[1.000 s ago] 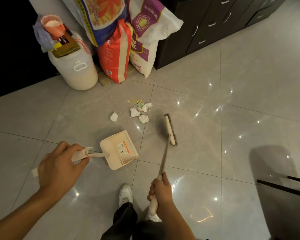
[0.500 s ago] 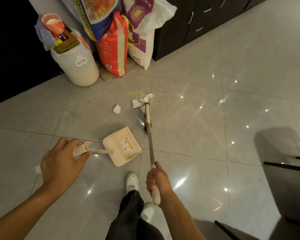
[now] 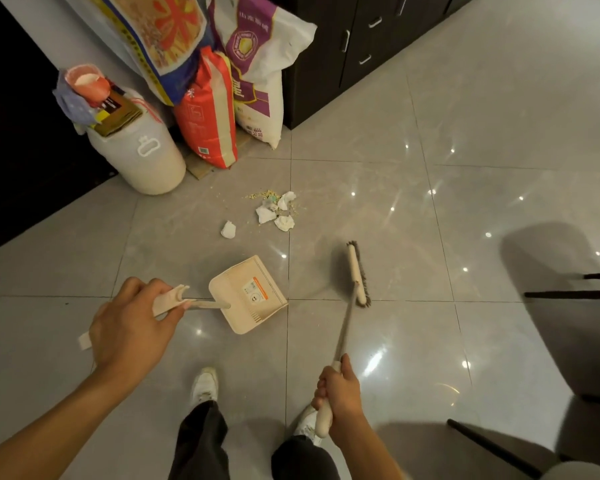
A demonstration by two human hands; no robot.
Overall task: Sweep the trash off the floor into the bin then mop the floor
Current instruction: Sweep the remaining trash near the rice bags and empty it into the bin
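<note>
Left grip (image 3: pixel 129 323) clamped on dustpan (image 3: pixel 253 292) handle, pan low, on the near side of the trash (image 3: pixel 278 209) — judged staged to receive. Right grip (image 3: pixel 340 389) wrapped round broom (image 3: pixel 356 275) handle's near end; brush head just right of pan. Trash (paper wads, crumbs) lies on floor (image 3: pixel 430 202) farther off, apart from bristles — unswept

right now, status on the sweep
Left hand grips dustpan. Right hand grips broom. Trash unswept, ahead of dustpan. Nothing in between.
</note>
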